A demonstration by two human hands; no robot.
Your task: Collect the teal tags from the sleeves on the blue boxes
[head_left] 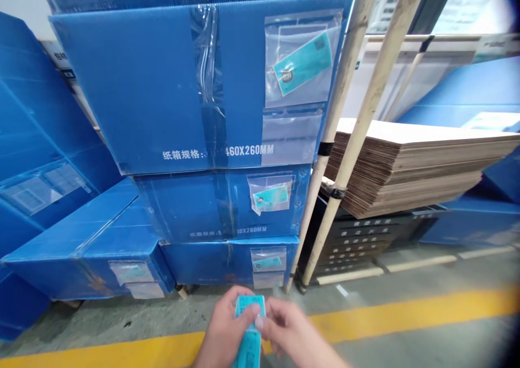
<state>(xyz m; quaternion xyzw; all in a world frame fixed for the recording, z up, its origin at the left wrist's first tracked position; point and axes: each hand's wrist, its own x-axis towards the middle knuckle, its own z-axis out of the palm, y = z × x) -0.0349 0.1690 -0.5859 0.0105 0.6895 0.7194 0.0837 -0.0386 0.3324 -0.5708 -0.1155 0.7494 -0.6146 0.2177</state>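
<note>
Blue cartons (142, 92) tower near stacked cardboard sheets (390, 178) as, side by side in the foreground, a person's left hand (225, 322) and right hand (286, 322) pinch turquoise printed cards (247, 353) low between them, fingers (278, 305) closed.

a cardboard stack (422, 165) sits behind 2 pale, tape-banded poles (368, 116).

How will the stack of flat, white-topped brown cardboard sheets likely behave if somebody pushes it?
The stack of flat, white-topped brown cardboard sheets is probably heavy, given its many layers. They might slide apart, since no strap is visible.
</note>
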